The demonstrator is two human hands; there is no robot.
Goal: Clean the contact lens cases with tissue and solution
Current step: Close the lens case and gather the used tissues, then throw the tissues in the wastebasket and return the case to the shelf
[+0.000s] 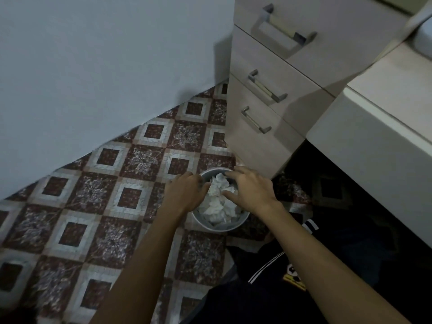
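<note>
A small round metal bin stands on the floor, filled with crumpled white tissues. My left hand is over the bin's left rim with its fingers curled downward into the bin; whatever they hold is hidden. My right hand hovers over the bin's right side, fingers spread and relaxed, its fingertips reaching over the tissues with nothing in its grasp. No contact lens case or solution bottle is in view.
The bin sits on a patterned brown and white tiled floor. A drawer cabinet with metal handles rises right behind it. A white counter juts out at the right, dark underneath. A plain wall fills the left.
</note>
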